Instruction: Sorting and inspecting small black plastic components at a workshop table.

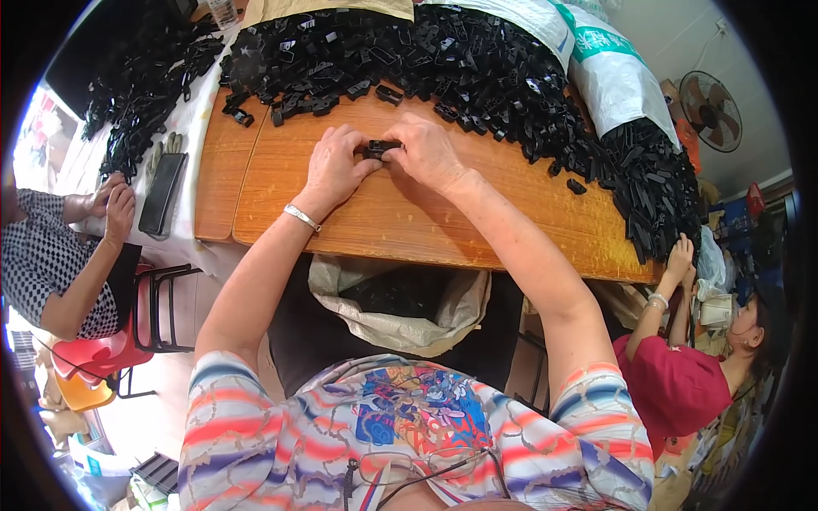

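Note:
Above the wooden table, both hands meet at one small black plastic part (381,146). My left hand (339,162) pinches its left end between thumb and fingers, and my right hand (423,153) grips the right end. Fingers cover much of the part, so its exact kind does not show. Just beyond my hands spreads a big heap of similar black plastic parts (332,60). One loose black piece (389,94) rests at the heap's near edge. In my lap an open woven sack (388,336) holds dark contents that are hard to make out.
The wooden table (341,223) runs across in front of me. White sacks (613,77) spill black parts at the right, where a person in red (682,387) works. At left, another person's hands (118,204) are near a black tray (164,194). A fan (710,111) stands far right.

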A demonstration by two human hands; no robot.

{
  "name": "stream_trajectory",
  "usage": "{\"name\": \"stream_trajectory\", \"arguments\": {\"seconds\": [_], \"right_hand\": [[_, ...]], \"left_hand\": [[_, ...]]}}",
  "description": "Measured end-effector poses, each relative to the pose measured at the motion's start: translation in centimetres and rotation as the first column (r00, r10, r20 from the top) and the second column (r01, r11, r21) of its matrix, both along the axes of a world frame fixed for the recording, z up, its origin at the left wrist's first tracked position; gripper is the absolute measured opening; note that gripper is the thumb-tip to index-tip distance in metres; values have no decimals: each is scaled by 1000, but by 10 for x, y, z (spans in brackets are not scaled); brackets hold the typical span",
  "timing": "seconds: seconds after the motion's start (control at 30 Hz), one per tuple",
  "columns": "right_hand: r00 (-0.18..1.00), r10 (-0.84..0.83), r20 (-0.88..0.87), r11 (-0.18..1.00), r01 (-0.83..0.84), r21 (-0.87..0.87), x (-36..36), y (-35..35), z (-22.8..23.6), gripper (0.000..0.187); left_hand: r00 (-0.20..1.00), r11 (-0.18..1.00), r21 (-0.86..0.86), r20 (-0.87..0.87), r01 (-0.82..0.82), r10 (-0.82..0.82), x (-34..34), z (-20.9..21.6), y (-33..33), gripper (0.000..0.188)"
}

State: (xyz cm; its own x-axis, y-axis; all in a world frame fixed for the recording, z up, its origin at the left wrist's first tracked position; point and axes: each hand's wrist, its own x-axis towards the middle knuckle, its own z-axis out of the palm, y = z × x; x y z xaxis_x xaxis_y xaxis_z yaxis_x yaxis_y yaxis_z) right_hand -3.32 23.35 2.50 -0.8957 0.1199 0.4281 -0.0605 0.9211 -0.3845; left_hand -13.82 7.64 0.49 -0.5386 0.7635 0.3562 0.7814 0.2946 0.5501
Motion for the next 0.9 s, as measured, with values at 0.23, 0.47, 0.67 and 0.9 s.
{"name": "stream_trajectory", "arguments": {"seconds": [0.23, 0.47, 0.67, 0.9], "right_hand": [[994, 15, 108, 1000, -14, -3, -5, 0, 2, 23], [979, -5, 204, 997, 19, -68, -7, -1, 9, 27], [981, -42, 189, 980, 77, -183, -2, 4, -4, 31], [939, 136, 317, 977, -75, -198, 76, -27, 13, 28]], "left_hand": [[997, 998, -14, 47, 61, -61, -5, 2, -4, 26], [837, 998, -53, 547, 35, 0, -29, 0, 3, 31], [940, 979, -205, 335, -1, 71, -14, 11, 12, 27], [979, 995, -24, 177, -100, 102, -41, 8, -5, 31]]}}
